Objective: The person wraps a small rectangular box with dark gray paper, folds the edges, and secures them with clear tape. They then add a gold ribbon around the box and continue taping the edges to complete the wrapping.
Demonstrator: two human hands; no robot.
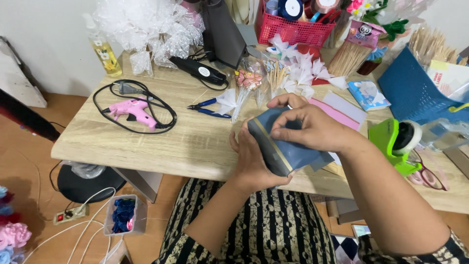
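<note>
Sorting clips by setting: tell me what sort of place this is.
Probably a home craft corner for making paper flowers or bouquets. A pink glue gun lies on the wooden table, with bundled wooden sticks and a red ribbon basket behind.

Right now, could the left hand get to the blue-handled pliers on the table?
Probably yes. The pliers lie in the open on the table, just beyond the left hand, with nothing between. But that hand holds the dark blue sheet and would have to let go.

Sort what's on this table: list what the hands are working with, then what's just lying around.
In hand: blue paper, left hand, right hand.

Lying about: glue gun, pliers, red basket, tape dispenser, skewers, spray bottle.
</note>
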